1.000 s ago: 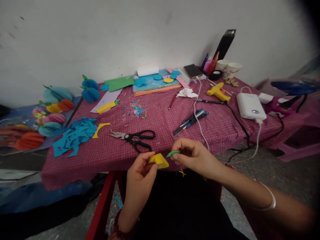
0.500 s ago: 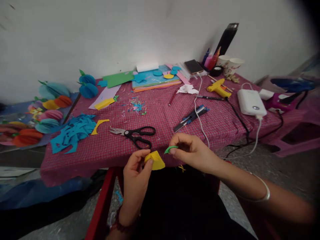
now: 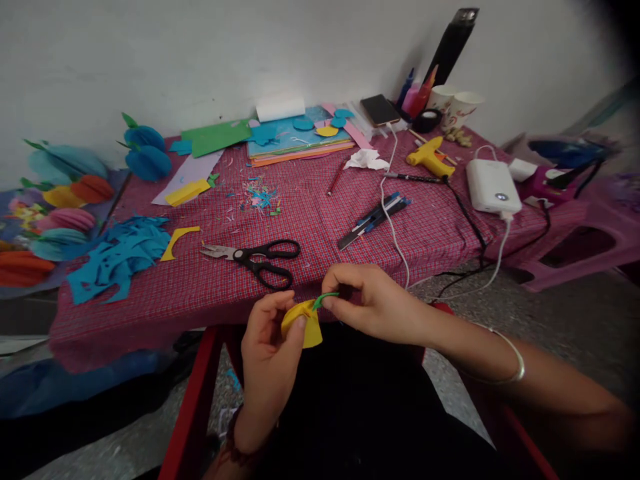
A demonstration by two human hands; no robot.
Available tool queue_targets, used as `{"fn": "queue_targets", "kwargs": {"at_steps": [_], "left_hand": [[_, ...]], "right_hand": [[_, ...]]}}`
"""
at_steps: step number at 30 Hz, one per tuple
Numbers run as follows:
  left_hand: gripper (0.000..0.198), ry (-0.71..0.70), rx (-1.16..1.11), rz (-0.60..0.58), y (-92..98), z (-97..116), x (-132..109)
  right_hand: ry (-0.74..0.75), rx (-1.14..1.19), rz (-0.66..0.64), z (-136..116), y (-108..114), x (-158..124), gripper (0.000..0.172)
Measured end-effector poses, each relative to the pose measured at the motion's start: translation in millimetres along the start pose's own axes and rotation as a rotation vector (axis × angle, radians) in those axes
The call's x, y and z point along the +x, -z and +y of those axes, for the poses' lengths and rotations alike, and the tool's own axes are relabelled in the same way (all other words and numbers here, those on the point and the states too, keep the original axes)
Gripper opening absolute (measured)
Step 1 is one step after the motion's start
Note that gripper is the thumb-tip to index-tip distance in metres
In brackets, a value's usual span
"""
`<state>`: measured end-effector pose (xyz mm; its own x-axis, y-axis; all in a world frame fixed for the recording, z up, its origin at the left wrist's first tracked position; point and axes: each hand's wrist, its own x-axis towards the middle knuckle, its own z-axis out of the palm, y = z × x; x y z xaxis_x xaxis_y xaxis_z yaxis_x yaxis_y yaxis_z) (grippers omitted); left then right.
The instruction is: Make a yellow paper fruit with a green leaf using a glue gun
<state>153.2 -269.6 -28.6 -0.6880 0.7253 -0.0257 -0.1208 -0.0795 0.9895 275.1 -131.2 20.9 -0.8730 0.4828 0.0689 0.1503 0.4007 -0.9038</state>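
Note:
My left hand [image 3: 273, 353] is closed on a folded yellow paper piece [image 3: 311, 331], thumb in front and fingers behind it. In a pinch, my right hand [image 3: 367, 298] holds a small green paper leaf [image 3: 324, 300] whose tip meets the upper edge of the yellow paper. Both hands are over my lap, by the table's front edge. Just beyond them lie black-handled scissors [image 3: 263, 257], blades pointing left. A yellow paper offcut [image 3: 175, 243] rests to the left of the blades.
Blue paper scraps [image 3: 120, 257] are heaped at the table's left, near finished paper fruits [image 3: 147, 153]. A utility knife [image 3: 373, 221] lies right of centre, crossed by a white cable. Farther right are a yellow glue gun [image 3: 429, 158] and a white power bank [image 3: 494, 187].
My right hand has brought the green leaf left to the yellow paper, which my left hand has turned slightly. The whole view has shifted a little.

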Motion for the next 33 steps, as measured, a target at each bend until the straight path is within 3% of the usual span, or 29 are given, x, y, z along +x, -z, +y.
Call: {"fn": "queue_targets", "kwargs": {"at_steps": [4, 7, 13, 17, 21, 26, 30, 33], "left_hand": [[0.034, 0.341, -0.397, -0.125, -2.6, 1.2, 6.3], [0.034, 0.523, -0.586, -0.18, -3.9, -2.0, 8.5], [0.031, 0.713, -0.658, -0.202, -4.9, -17.5, 5.7], [0.03, 0.737, -0.66, -0.201, -6.4, -21.4, 7.1], [0.029, 0.795, -0.663, -0.077, -10.6, -16.0, 10.3], [0.027, 0.876, -0.671, 0.028, -15.1, -11.5, 12.5], [0.023, 0.86, -0.746, -0.128, -13.3, -16.5, 11.5], [0.018, 0.83, -0.812, -0.287, -9.5, -19.3, 10.7]], "right_hand": [[-0.05, 0.15, -0.038, 2.5, 7.6, 4.8, 0.012], [-0.009, -0.005, 0.006, 12.9, 20.4, 24.7, 0.014], [0.014, -0.398, 0.054, 43.1, 44.0, 87.1, 0.014], [0.013, -0.574, 0.076, 56.8, 44.2, 106.4, 0.014], [0.014, -0.664, 0.129, 62.2, 51.4, 102.8, 0.018], [-0.055, -0.728, 0.309, 66.1, 103.0, 82.3, 0.023], [-0.118, -0.752, 0.448, 73.7, 150.4, 59.0, 0.019], [-0.188, -0.778, 0.532, 82.2, 171.1, 36.3, 0.018]]}}
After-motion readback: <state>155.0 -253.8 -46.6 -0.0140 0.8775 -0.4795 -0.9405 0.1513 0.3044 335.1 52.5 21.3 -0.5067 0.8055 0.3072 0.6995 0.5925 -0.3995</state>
